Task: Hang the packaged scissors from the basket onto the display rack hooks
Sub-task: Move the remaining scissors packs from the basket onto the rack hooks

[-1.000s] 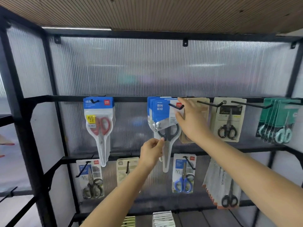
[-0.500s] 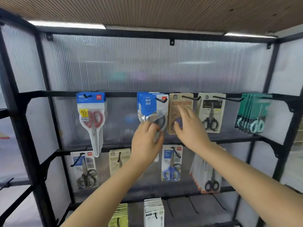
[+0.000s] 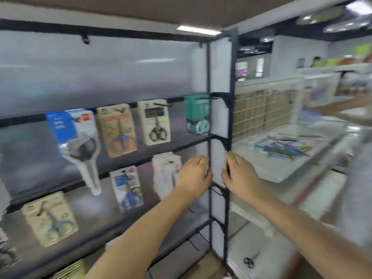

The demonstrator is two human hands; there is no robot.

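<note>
Pretty blurry shot. Both hands are up mid-frame by the rack's (image 3: 209,121) right post, and neither holds anything. The left hand (image 3: 194,177) has loosely curled fingers, empty, in front of the lower row. The right hand (image 3: 240,175) has relaxed fingers too, right by the post, but I can't tell if it touches. The blue scissors pack (image 3: 75,141) hangs tilted on the upper row, left of centre. Next along are a tan pack (image 3: 116,129), a white pack (image 3: 154,122) and green packs (image 3: 197,114). No basket in view.
</note>
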